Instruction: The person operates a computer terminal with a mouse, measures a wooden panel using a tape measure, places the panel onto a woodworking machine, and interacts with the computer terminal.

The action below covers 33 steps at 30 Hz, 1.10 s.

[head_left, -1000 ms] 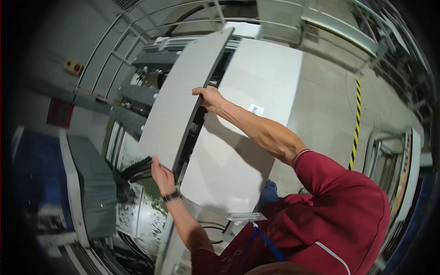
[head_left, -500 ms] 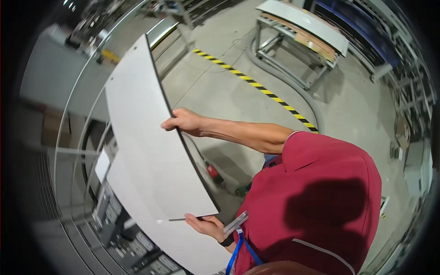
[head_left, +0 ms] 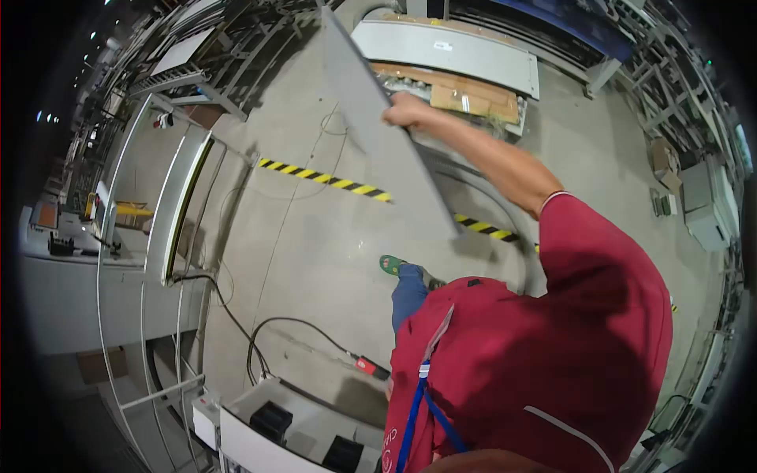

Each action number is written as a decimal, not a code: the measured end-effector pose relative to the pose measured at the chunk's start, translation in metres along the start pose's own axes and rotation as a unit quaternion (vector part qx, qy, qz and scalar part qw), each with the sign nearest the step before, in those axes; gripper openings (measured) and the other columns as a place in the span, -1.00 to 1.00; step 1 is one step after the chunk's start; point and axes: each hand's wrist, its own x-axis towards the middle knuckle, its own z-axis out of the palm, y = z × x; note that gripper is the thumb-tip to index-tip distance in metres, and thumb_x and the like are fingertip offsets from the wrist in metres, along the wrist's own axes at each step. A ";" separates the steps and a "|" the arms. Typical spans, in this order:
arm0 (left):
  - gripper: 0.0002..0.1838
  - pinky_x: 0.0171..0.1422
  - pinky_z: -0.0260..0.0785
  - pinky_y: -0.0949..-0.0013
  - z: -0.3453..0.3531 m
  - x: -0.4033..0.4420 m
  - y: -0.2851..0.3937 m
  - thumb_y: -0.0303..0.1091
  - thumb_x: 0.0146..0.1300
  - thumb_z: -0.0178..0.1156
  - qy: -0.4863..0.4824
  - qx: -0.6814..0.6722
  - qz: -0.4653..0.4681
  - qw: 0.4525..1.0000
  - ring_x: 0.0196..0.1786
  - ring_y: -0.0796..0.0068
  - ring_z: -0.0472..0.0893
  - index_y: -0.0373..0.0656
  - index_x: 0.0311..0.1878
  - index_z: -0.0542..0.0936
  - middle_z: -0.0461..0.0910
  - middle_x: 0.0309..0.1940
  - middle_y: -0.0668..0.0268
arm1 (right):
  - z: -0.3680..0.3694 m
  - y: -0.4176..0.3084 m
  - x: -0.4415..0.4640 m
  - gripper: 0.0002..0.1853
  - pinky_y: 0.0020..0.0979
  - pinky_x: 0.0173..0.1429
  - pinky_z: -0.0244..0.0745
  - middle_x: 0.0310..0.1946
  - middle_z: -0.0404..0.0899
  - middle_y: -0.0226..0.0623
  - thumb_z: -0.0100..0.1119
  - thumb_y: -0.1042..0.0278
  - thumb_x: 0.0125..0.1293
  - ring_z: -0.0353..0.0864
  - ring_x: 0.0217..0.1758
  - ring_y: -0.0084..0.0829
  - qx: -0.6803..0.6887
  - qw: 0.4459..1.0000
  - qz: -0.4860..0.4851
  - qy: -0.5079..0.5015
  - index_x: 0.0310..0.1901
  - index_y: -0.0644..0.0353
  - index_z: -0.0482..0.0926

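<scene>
A flat grey-white panel (head_left: 378, 134) with a thin dark edge hangs at a slant above the floor, its lower end blurred by motion. My right hand (head_left: 406, 110) is closed around the panel's long edge, high on its right side, with the arm stretched out. Behind the hand stands a low bench carrying another long white panel (head_left: 449, 54) on brown cardboard (head_left: 477, 101). My left hand is out of view.
Yellow-black tape (head_left: 323, 180) crosses the floor beneath the held panel. A dark cable runs to a red-and-black tool or connector (head_left: 371, 367) near my body. A metal-framed stand (head_left: 169, 213) is on the left; a white machine housing with black blocks (head_left: 268, 422) sits below.
The panel has swung up and away to the right, off the white surface and machine at the left, held by my right hand. My left hand has left its lower end and the view.
</scene>
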 end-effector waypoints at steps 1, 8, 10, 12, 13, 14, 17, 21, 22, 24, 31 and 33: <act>-0.63 -0.31 0.48 0.36 -0.001 0.005 -0.016 -0.03 0.46 0.03 -0.017 0.019 -0.038 0.999 -0.34 0.39 0.59 -0.17 0.03 0.45 0.56 -0.28 0.25 | -0.027 0.006 0.022 -0.59 -0.23 -0.27 0.53 -0.35 0.66 -0.03 0.22 0.20 0.01 0.65 -0.34 -0.28 -0.047 0.997 0.045 0.042 -0.22 0.42 0.62; -0.70 -0.36 0.42 0.40 -0.022 0.116 0.025 -0.07 0.46 0.02 -0.050 -0.007 -0.103 0.993 -0.41 0.50 0.52 -0.10 -0.03 0.48 0.51 -0.37 0.37 | -0.197 0.072 0.145 -0.64 0.04 -0.05 0.53 -0.23 0.64 0.14 0.12 0.16 0.20 0.64 -0.13 0.11 -0.331 0.915 -0.088 0.213 -0.10 0.27 0.61; -0.72 -0.38 0.40 0.42 -0.041 0.191 0.074 -0.08 0.46 0.01 -0.021 -0.076 -0.037 0.996 -0.42 0.53 0.50 -0.08 -0.05 0.49 0.49 -0.39 0.41 | -0.219 0.089 0.175 -0.66 0.06 -0.03 0.51 -0.23 0.64 0.13 0.12 0.17 0.22 0.64 -0.12 0.12 -0.364 0.902 -0.098 0.209 -0.07 0.21 0.57; -0.71 -0.35 0.38 0.44 -0.035 0.254 0.157 -0.07 0.48 0.02 0.102 -0.030 0.096 0.990 -0.38 0.58 0.50 -0.09 -0.10 0.55 0.54 -0.39 0.37 | -0.227 0.141 0.218 -0.68 0.08 0.01 0.49 -0.29 0.64 0.08 0.11 0.19 0.21 0.64 -0.18 0.09 -0.401 0.865 -0.169 0.250 -0.05 0.16 0.55; -0.60 -0.13 0.47 0.39 -0.028 0.276 0.192 -0.08 0.49 -0.01 0.137 -0.049 0.144 0.979 -0.17 0.45 0.59 -0.16 0.19 0.49 0.59 -0.11 0.20 | -0.230 0.166 0.241 -0.68 0.08 0.06 0.47 -0.30 0.64 0.06 0.10 0.21 0.22 0.64 -0.19 0.07 -0.428 0.838 -0.212 0.264 -0.04 0.16 0.54; -0.54 -0.05 0.46 0.36 0.006 0.242 0.266 -0.08 0.50 -0.01 0.134 -0.068 0.171 0.974 -0.08 0.39 0.59 -0.18 0.29 0.40 0.56 0.01 0.15 | -0.224 0.180 0.248 -0.69 0.12 0.29 0.29 -0.29 0.63 -0.02 0.07 0.30 0.22 0.63 -0.13 -0.03 -0.442 0.823 -0.243 0.262 -0.02 0.18 0.52; -0.49 -0.01 0.47 0.35 0.089 0.194 0.381 -0.10 0.51 -0.04 0.184 -0.102 0.220 0.953 -0.02 0.34 0.60 -0.21 0.38 0.31 0.55 0.07 0.08 | -0.190 0.241 0.257 -0.63 0.24 0.47 -0.05 -0.15 0.59 -0.14 0.03 0.43 0.22 0.60 0.00 -0.18 -0.438 0.847 -0.212 0.213 0.09 0.13 0.48; -0.50 -0.12 0.50 0.39 0.185 0.186 0.349 -0.17 0.50 -0.02 0.105 -0.116 0.106 0.982 -0.11 0.38 0.62 -0.12 0.41 0.28 0.58 0.00 0.14 | -0.140 0.282 0.242 -0.41 0.32 0.41 -0.02 0.09 0.48 -0.22 0.33 0.36 0.07 0.35 0.34 -0.22 -0.397 0.884 -0.180 0.170 0.20 0.00 0.43; -0.48 -0.12 0.50 0.39 0.206 0.177 0.342 -0.17 0.49 0.00 0.074 -0.117 0.064 0.988 -0.12 0.38 0.63 -0.10 0.43 0.26 0.58 -0.01 0.15 | -0.130 0.289 0.243 -0.37 0.34 0.40 0.00 0.13 0.44 -0.24 0.37 0.37 0.03 0.31 0.37 -0.21 -0.372 0.900 -0.163 0.158 0.21 -0.02 0.42; -0.42 -0.10 0.51 0.34 0.243 0.153 0.348 -0.14 0.47 0.04 0.019 0.014 0.015 1.000 -0.09 0.34 0.64 -0.07 0.47 0.20 0.57 0.00 0.13 | -0.118 0.307 0.257 -0.30 0.29 0.35 0.07 0.18 0.37 -0.27 0.43 0.32 -0.02 0.26 0.38 -0.20 -0.384 0.901 -0.136 0.147 0.23 -0.03 0.40; -0.28 -0.03 0.53 0.19 0.278 0.097 0.322 0.03 0.43 0.07 0.038 -0.044 -0.046 0.997 -0.03 0.18 0.65 -0.08 0.51 0.09 0.57 0.04 0.05 | -0.114 0.336 0.299 -0.29 0.15 0.34 0.14 0.19 0.37 -0.24 0.48 0.17 -0.05 0.29 0.35 -0.16 -0.348 0.920 -0.106 0.143 0.20 -0.13 0.43; -0.30 -0.04 0.54 0.21 0.287 0.080 0.307 0.01 0.44 0.06 0.080 -0.085 -0.047 0.992 -0.05 0.19 0.65 -0.08 0.50 0.10 0.58 0.02 0.06 | -0.111 0.346 0.306 -0.29 0.14 0.38 0.10 0.22 0.39 -0.21 0.49 0.13 -0.06 0.29 0.36 -0.14 -0.369 0.911 -0.098 0.155 0.22 -0.16 0.46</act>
